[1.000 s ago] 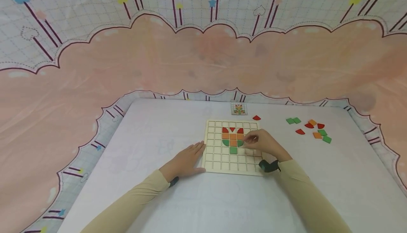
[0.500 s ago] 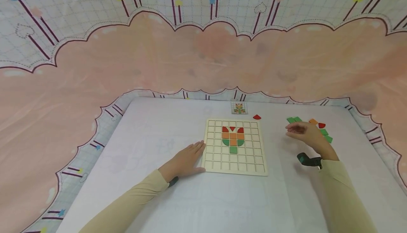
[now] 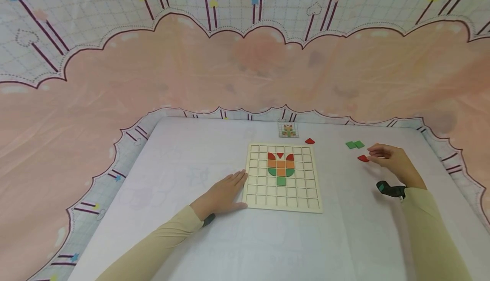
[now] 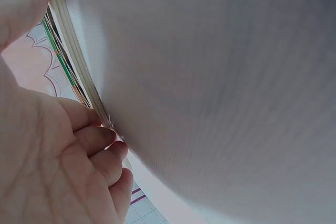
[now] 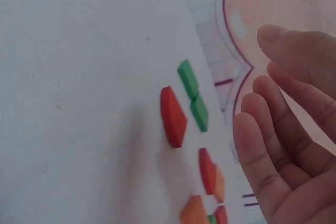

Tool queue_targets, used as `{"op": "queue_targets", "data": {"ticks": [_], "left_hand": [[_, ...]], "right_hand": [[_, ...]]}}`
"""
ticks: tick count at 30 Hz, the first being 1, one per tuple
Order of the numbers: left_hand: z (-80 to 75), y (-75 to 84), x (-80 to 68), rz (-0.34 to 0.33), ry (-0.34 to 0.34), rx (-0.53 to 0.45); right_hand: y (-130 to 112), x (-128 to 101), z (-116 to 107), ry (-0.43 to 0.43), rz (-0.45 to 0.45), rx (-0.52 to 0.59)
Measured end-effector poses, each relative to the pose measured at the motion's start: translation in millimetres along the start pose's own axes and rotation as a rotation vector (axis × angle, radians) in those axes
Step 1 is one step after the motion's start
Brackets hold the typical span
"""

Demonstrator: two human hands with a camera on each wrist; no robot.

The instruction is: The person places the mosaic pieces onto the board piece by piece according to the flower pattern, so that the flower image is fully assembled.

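Right hand [image 3: 392, 162], fingers relaxed, hovers over loose tiles [image 5: 173, 116]; left hand [image 3: 223, 193], flat, steadies grid board [image 3: 283, 200]; a clumsy grab could scatter tiles

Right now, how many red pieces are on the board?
3. The left red piece, small middle one and right one sit side by side above the orange pieces; the board shows fully.

Loose tiles under the right hand [image 3: 394, 162] were mostly hidden, small pattern card [image 3: 288, 130] beyond its fingertips was too tiny to read, left hand [image 4: 47, 150] was cut off by the frame edge
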State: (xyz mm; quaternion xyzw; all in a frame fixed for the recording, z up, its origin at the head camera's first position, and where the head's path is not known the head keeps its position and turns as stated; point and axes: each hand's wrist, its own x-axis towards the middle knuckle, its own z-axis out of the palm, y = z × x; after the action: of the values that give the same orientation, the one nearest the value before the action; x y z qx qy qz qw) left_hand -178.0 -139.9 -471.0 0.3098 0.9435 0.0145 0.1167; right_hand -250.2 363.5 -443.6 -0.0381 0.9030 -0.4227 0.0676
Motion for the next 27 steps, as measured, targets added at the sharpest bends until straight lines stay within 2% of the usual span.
{"op": "queue_targets", "data": {"ticks": [7, 15, 27], "left_hand": [[3.1, -0.9, 1.4, 0.001, 0.002, 0.015], [5.9, -1.4, 2.2, -0.004, 0.005, 0.014], [7.0, -1.4, 3.0, -0.02, 0.003, 0.002]], "right_hand": [[18, 12, 7, 0.038, 0.036, 0.033], [28, 19, 13, -0.017, 0.04, -0.054], [32, 23, 13, -0.052, 0.061, -0.094]]}}
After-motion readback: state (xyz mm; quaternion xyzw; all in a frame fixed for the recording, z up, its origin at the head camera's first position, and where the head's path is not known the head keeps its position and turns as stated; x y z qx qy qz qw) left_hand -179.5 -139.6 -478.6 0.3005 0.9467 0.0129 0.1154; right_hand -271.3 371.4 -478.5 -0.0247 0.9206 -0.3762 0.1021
